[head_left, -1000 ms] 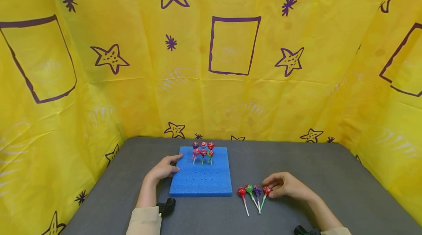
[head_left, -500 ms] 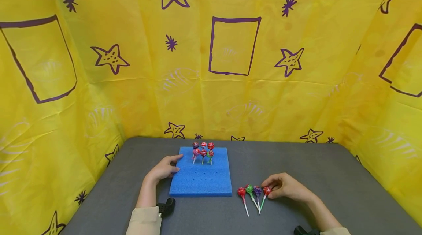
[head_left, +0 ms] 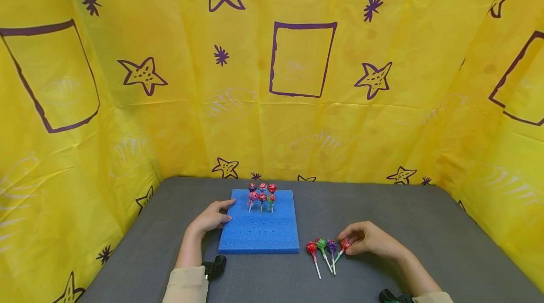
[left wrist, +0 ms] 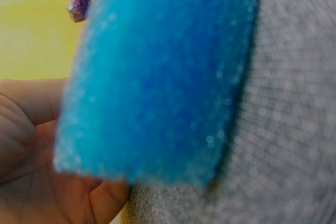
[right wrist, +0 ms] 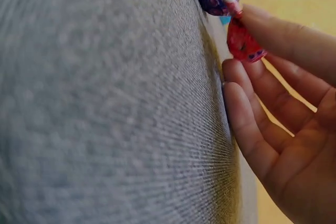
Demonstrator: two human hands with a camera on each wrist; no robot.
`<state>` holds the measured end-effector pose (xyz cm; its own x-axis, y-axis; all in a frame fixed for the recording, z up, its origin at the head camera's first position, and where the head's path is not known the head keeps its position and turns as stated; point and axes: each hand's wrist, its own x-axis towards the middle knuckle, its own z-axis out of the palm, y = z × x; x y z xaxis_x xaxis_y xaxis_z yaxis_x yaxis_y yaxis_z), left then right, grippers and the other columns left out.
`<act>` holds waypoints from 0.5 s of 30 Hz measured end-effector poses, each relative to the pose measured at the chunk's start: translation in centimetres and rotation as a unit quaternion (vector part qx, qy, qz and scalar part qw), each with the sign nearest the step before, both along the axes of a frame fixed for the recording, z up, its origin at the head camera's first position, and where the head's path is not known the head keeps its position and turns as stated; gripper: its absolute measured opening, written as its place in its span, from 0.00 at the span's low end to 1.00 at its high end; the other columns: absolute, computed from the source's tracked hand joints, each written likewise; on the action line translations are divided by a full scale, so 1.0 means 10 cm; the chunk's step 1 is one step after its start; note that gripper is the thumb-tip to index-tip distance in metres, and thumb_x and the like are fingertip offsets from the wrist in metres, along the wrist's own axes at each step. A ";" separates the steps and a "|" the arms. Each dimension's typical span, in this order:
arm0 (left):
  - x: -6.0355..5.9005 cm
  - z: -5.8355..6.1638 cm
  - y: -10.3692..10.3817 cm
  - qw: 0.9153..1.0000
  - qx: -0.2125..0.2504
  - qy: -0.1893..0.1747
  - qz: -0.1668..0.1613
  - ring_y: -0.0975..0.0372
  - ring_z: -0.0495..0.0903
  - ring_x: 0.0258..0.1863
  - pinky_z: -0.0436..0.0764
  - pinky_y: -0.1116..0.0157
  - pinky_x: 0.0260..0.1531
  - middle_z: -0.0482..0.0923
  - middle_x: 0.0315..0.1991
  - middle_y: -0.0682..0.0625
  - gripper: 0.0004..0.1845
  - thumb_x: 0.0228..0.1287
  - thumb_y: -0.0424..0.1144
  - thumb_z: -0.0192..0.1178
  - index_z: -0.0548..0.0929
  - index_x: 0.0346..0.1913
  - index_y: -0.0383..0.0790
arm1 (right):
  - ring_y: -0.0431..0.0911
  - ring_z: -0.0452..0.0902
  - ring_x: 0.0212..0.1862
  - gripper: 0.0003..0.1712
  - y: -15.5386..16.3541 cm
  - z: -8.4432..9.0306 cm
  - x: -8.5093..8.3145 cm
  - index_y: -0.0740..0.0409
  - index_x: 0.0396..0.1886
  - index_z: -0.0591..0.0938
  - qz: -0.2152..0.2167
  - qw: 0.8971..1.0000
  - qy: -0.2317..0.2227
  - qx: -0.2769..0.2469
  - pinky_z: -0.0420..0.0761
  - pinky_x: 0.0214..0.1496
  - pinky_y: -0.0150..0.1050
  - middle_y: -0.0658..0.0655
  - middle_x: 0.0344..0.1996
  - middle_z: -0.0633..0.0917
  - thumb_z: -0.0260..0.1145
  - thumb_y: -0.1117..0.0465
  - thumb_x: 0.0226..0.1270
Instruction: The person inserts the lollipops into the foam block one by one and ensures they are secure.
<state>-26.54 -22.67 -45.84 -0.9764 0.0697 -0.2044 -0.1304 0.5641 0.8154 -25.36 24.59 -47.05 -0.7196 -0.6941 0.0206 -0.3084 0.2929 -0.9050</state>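
Observation:
My right hand (head_left: 369, 240) pinches the red-wrapped head of a lollipop (head_left: 345, 245) between thumb and fingers. Its green stick slants down to the left across the white sticks beside it. The right wrist view shows the thumb lying over the red wrapper (right wrist: 242, 43), with the other fingers behind and below. My left hand (head_left: 211, 216) rests against the left edge of a blue foam block (head_left: 259, 242), index finger and thumb reaching to its top. In the left wrist view the foam (left wrist: 152, 87) hides part of that hand.
Left of the held candy lie a purple lollipop (head_left: 332, 245), a green one (head_left: 321, 244) and a red one (head_left: 312, 248). Several lollipops (head_left: 262, 197) stand upright in the foam's far half; small holes (head_left: 263, 223) dot its near half. Yellow patterned cloth (head_left: 187, 128) walls the grey table (head_left: 140, 265).
The red lollipop in my right hand has tilted, its stick end swinging left and up while the head shifts slightly right. My left hand and the foam block have stayed put.

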 end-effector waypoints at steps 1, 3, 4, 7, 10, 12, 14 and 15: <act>0.00 0.00 0.00 1.000 -0.001 -0.001 0.000 0.45 0.72 0.56 0.83 0.49 0.51 0.68 0.62 0.33 0.30 0.65 0.31 0.58 0.70 0.71 0.41 | 0.33 0.81 0.37 0.19 0.00 0.00 0.00 0.71 0.48 0.83 -0.003 1.000 -0.002 0.002 0.82 0.39 0.29 0.69 0.41 0.86 0.71 0.66 0.59; 0.00 0.00 0.00 1.000 -0.002 -0.001 0.000 0.45 0.72 0.56 0.83 0.49 0.51 0.68 0.62 0.33 0.30 0.65 0.31 0.58 0.70 0.71 0.42 | 0.33 0.82 0.37 0.19 0.01 0.01 0.00 0.71 0.48 0.83 -0.011 1.000 -0.005 0.005 0.83 0.40 0.29 0.67 0.41 0.87 0.71 0.65 0.59; 0.00 0.00 0.00 1.000 -0.002 -0.002 0.000 0.45 0.72 0.56 0.83 0.49 0.51 0.68 0.62 0.33 0.30 0.65 0.31 0.58 0.70 0.71 0.42 | 0.33 0.82 0.37 0.19 0.01 0.02 0.00 0.71 0.48 0.83 -0.014 1.000 -0.005 0.005 0.83 0.40 0.29 0.66 0.41 0.88 0.71 0.65 0.59; -0.01 0.00 0.00 1.000 -0.004 -0.002 0.001 0.45 0.72 0.56 0.83 0.49 0.51 0.68 0.62 0.33 0.30 0.65 0.31 0.59 0.70 0.71 0.42 | 0.34 0.83 0.37 0.19 0.02 0.04 0.01 0.72 0.47 0.82 -0.024 1.000 -0.005 0.003 0.83 0.40 0.29 0.61 0.40 0.88 0.72 0.65 0.59; -0.01 0.00 0.00 1.000 -0.006 -0.001 0.001 0.45 0.72 0.56 0.83 0.50 0.51 0.68 0.63 0.33 0.30 0.65 0.31 0.59 0.70 0.71 0.42 | 0.34 0.84 0.37 0.19 0.03 0.06 0.01 0.73 0.46 0.82 -0.031 1.000 -0.003 0.001 0.83 0.39 0.30 0.55 0.38 0.89 0.72 0.64 0.59; -0.01 0.00 0.00 1.000 -0.006 -0.001 0.001 0.45 0.72 0.56 0.83 0.50 0.51 0.68 0.63 0.33 0.30 0.65 0.31 0.59 0.70 0.71 0.42 | 0.34 0.84 0.36 0.19 0.04 0.08 0.01 0.73 0.46 0.81 -0.036 0.999 -0.006 0.001 0.83 0.38 0.30 0.50 0.36 0.89 0.71 0.64 0.59; -0.01 0.00 0.00 1.000 -0.006 -0.002 0.000 0.45 0.72 0.57 0.83 0.50 0.51 0.68 0.63 0.33 0.30 0.65 0.31 0.59 0.70 0.71 0.42 | 0.34 0.85 0.36 0.19 0.04 0.09 0.01 0.73 0.46 0.81 -0.041 0.999 -0.010 0.003 0.83 0.38 0.30 0.45 0.35 0.88 0.71 0.64 0.60; -0.01 0.00 0.00 1.000 -0.006 -0.002 0.000 0.45 0.71 0.57 0.83 0.50 0.51 0.68 0.63 0.33 0.30 0.65 0.31 0.59 0.70 0.71 0.42 | 0.34 0.85 0.36 0.19 0.03 0.10 0.02 0.74 0.46 0.81 -0.043 0.999 -0.012 0.003 0.83 0.38 0.30 0.44 0.35 0.88 0.71 0.64 0.60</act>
<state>-26.63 -22.64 -45.87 -0.9756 0.0664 -0.2093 -0.1343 0.5737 0.8080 -25.19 24.93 -46.02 -0.7763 -0.6303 -0.0018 -0.2601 0.3230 -0.9100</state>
